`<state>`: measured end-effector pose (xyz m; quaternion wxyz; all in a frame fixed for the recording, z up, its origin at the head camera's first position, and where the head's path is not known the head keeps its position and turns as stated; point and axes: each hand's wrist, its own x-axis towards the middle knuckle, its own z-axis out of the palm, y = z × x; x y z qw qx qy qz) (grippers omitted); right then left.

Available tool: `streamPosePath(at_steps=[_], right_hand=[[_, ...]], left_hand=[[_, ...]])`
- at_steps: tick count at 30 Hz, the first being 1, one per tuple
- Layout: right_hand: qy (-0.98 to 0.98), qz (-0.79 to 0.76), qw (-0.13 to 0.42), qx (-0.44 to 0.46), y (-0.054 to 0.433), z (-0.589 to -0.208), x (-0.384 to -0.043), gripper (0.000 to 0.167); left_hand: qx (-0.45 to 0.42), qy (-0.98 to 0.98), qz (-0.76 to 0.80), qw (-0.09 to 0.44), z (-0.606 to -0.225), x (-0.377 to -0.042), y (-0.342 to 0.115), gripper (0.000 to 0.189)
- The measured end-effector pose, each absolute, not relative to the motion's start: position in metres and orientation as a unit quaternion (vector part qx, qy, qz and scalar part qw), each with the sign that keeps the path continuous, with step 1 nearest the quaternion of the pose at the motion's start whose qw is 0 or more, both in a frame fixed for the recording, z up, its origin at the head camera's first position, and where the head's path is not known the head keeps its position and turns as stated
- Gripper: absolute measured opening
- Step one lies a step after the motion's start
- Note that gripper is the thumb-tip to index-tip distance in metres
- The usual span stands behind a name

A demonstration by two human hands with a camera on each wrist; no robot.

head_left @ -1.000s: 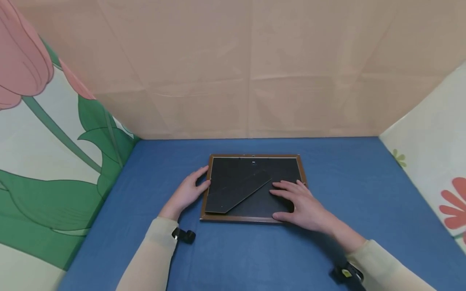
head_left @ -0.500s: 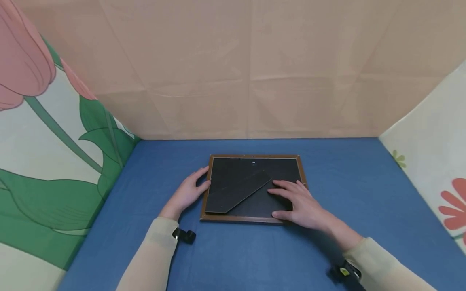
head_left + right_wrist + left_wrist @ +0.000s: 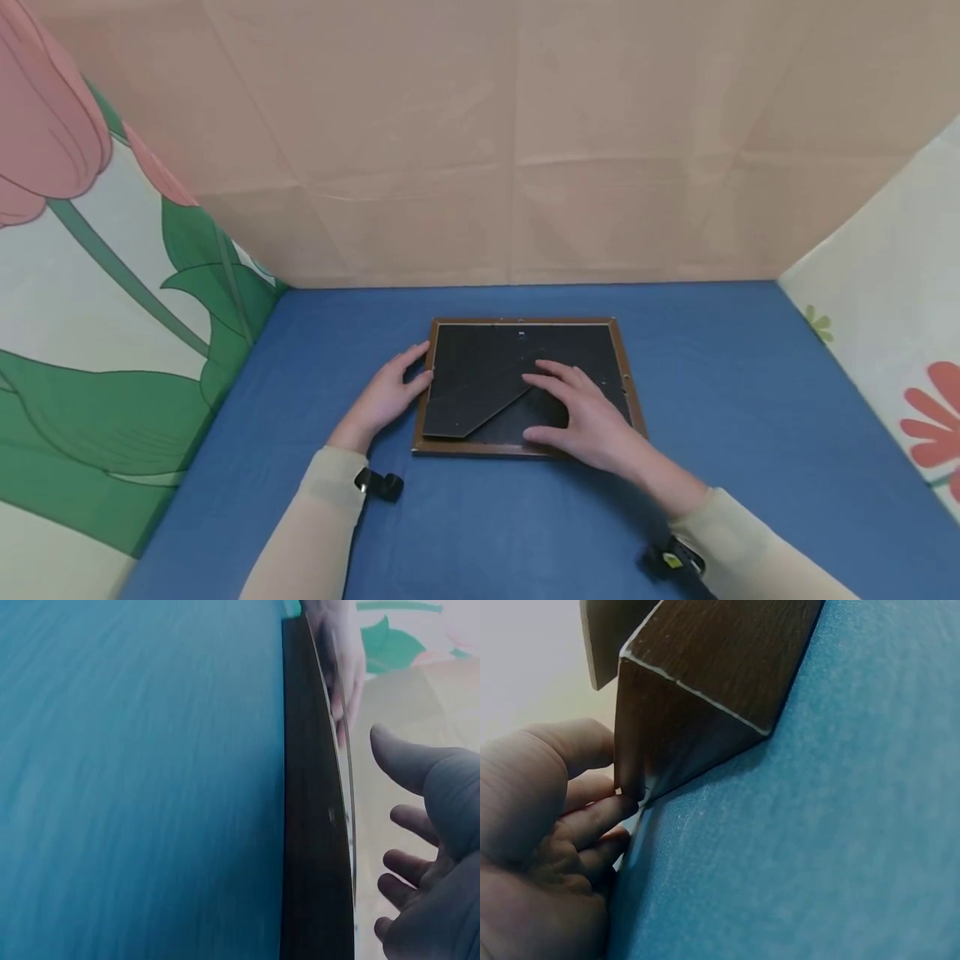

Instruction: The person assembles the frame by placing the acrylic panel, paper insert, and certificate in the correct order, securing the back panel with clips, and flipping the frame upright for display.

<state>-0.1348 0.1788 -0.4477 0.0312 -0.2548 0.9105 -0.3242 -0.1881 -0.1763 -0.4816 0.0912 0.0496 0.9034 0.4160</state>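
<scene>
A brown wooden picture frame [image 3: 632,392] lies face down, its black backing board [image 3: 573,337] facing up. Folded against the board is a black easel stand [image 3: 465,400], its upper end partly behind the right fingers. My left hand [image 3: 384,393] rests against the frame's left edge; in the left wrist view its thumb and fingertips touch the wooden side [image 3: 656,724]. My right hand [image 3: 588,421] is over the right half of the backing, fingers spread and holding nothing. The right wrist view shows that hand [image 3: 439,847] apart from the frame's long side [image 3: 311,787].
Blue cloth [image 3: 480,525] covers the table around the frame. A beige sheet [image 3: 510,167] rises behind it. Flower-printed panels stand on the left [image 3: 112,292] and right [image 3: 892,275]. Each wrist wears a small black camera.
My right hand has moved left across the backing, uncovering the frame's right edge and overlapping the stand's upper end. The left hand and the frame stay almost where they were.
</scene>
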Motion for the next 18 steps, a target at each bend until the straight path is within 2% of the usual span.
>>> streamPosePath(at_steps=[8,18], right_hand=[[0.895,-0.334,0.053,-0.292,0.138,-0.456,-0.138,0.075],[0.897,-0.299,0.03,-0.324,0.118,-0.461,-0.142,0.067]], left_hand=[[0.046,0.906,0.41,0.09,-0.482,-0.188,-0.178,0.066],[0.044,0.911,0.401,0.09,-0.481,-0.189,-0.174,0.066]])
